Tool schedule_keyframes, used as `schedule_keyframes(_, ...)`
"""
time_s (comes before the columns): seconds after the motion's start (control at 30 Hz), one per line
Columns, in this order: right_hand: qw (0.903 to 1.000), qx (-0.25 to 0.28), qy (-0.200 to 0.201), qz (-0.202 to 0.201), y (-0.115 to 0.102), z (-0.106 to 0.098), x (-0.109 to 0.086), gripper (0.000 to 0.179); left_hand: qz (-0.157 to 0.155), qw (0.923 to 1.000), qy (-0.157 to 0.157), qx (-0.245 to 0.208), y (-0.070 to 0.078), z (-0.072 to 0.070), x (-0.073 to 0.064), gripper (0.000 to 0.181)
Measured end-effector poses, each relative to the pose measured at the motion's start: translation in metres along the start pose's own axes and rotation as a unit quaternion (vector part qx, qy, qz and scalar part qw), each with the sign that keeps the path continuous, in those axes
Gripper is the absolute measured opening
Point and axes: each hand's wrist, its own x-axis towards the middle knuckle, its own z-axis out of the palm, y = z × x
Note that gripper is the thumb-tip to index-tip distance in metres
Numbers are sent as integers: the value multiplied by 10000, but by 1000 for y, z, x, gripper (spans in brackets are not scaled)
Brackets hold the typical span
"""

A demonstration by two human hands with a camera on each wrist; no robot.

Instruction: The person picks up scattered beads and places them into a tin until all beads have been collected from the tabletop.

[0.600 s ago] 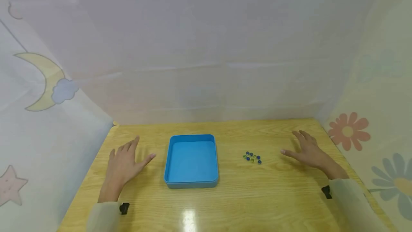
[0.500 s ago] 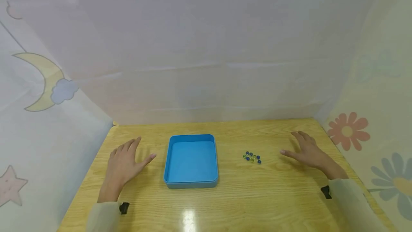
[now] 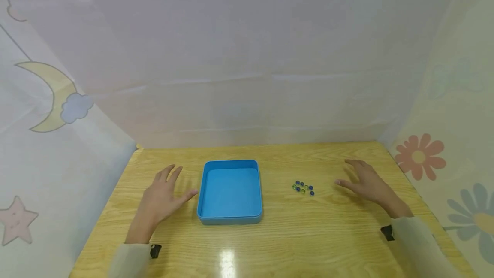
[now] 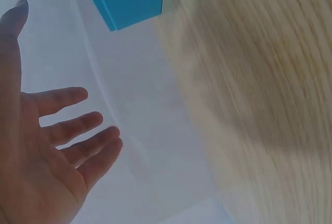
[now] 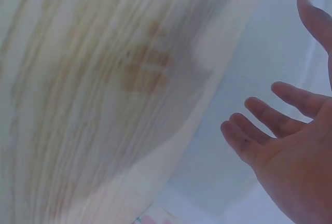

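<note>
A shallow square blue box (image 3: 231, 220), open at the top, lies on the wooden table. To its right is a loose cluster of several small glass marbles (image 3: 303, 191), dark blue and yellow-green. My left hand (image 3: 158, 200) hovers just left of the box, thumb towards its side, fingers spread and touching nothing. In the left wrist view a corner of the blue box (image 4: 129, 1) shows beyond that hand. Right of the marbles my right hand (image 3: 368, 185) is held above the table, thumb pointing at them. The right wrist view shows its fingers (image 5: 270, 120) relaxed and holding nothing.
The wooden table (image 3: 278, 243) meets a pale cloth backdrop (image 3: 247, 98) at its far edge. Printed cloth walls close in both sides, with a moon (image 3: 54, 93) on the left and flowers (image 3: 420, 157) on the right. Light glares off the table's front.
My left hand has moved right, closer to the box. My right hand has shifted slightly left, its fingers drawing in a little. The box and marbles rest where they were.
</note>
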Motion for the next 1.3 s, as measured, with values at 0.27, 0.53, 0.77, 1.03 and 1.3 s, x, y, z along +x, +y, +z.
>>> schedule_keyframes(0.27,9999,139,15,-7,-6,2,-3,95,389,9991,37,182,13,3,-2,104)
schedule_keyframes(0.53,9999,155,55,-51,-12,7,-9,91,442,9989,-126,-111,22,4,-7,106)
schedule_keyframes(0.77,9999,66,106,-101,-21,13,-12,90,492,9978,-343,-277,29,6,-7,107)
schedule_keyframes(1.03,9995,255,105,-154,-30,14,-13,83,831,9959,199,306,36,11,-13,105)
schedule_keyframes(1.3,9966,775,161,-220,-37,22,-15,68,914,9947,184,433,42,17,-15,104)
